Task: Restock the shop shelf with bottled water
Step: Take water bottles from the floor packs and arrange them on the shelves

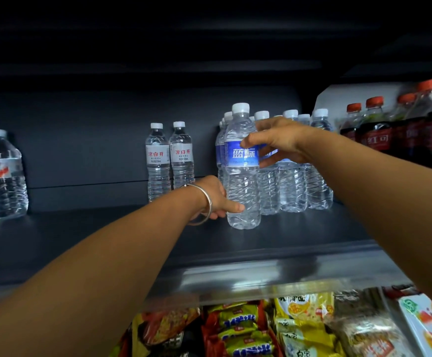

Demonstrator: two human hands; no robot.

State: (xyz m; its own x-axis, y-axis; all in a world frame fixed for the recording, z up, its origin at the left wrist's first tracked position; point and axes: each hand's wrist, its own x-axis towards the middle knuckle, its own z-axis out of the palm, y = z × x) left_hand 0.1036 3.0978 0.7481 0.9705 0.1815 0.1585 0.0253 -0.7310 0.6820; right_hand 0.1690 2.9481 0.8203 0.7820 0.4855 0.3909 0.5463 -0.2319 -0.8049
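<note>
Stands upright on the dark shelf (300, 229), long axis vertical: a clear plastic water bottle with blue label and white cap (242, 166), directly between the two hands, at the front of a cluster of matching blue-labelled bottles (293, 171) just behind and right. Left hand (216, 198), wearing a silver bangle (206, 204), curls round the bottle's lower body from its left side; right hand (278, 141) pinches the label band from the right, thumb on the front. Judged equally near, so any coming nudge back toward the cluster turns on both hands keeping that vertical axis true.
</note>
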